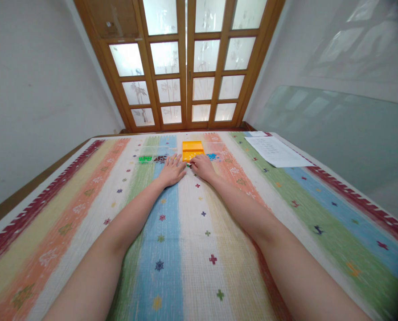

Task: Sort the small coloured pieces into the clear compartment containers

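My left hand (172, 171) lies on the cloth with its fingers spread, just left of an open yellow box (192, 146). It holds nothing that I can see. My right hand (203, 167) is at the box's near right corner, its fingers drawn together in a pinch. What they hold, if anything, is too small to make out. A few tiny dark and green pieces (188, 165) lie by those fingertips. Small green pieces (145, 158) and dark red pieces (159, 158) sit in a clear case left of my left hand. Blue pieces (213, 157) lie beyond my right hand.
A striped, patterned cloth (182, 249) covers the table. Printed paper sheets (275, 150) lie at the far right. Wooden doors with glass panes (188, 67) stand past the table's far edge, with white walls (41, 80) on both sides.
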Demonstrator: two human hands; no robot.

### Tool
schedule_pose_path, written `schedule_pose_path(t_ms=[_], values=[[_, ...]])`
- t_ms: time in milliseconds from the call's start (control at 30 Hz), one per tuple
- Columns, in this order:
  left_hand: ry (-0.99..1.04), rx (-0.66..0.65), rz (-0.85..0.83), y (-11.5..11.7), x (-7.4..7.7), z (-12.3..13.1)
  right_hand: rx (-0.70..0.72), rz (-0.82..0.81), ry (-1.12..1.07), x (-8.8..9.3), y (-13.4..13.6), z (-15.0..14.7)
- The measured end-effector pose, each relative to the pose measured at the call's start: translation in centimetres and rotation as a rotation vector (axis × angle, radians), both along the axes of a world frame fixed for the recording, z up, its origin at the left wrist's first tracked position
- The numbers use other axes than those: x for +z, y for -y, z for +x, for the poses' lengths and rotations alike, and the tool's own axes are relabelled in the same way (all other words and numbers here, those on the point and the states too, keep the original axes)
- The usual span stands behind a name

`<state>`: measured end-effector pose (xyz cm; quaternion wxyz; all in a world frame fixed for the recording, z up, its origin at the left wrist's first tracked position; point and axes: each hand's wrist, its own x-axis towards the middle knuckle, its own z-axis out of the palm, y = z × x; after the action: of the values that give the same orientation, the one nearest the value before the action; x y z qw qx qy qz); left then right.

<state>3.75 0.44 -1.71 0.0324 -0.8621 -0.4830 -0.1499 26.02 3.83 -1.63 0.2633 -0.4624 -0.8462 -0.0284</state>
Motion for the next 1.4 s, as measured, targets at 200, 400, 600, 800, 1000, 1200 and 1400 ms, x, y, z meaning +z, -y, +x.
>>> schedule_pose_path(t_ms=[200, 400, 600, 800, 1000, 1200, 1400], values=[[-0.019, -0.009, -0.066, -0.3, 0.0, 0.0, -0.036, 0.0, -0.035, -0.2, -0.3, 0.0], [-0.023, -0.023, -0.045, -0.4, 0.1, 0.1, -0.044, -0.009, -0.042, -0.3, -0.3, 0.0], [-0.022, -0.023, -0.054, -0.4, 0.1, 0.1, -0.085, -0.018, -0.081, -0.2, -0.4, 0.1], [-0.031, -0.031, -0.025, -0.4, 0.0, 0.1, -0.16, -0.021, -0.169, -0.3, -0.7, 0.5], [0.055, -0.007, 0.041, -0.2, 0.7, -0.8, -0.054, -0.073, -0.127, -0.5, -0.7, 0.5], [0.096, 0.092, 0.085, -0.2, 1.3, -2.2, 0.083, -0.081, -0.04, -0.5, -0.2, 0.2], [0.11, 0.118, -0.005, -0.7, 1.1, -2.4, 0.161, -0.019, 0.037, -0.1, 0.5, -0.1]])
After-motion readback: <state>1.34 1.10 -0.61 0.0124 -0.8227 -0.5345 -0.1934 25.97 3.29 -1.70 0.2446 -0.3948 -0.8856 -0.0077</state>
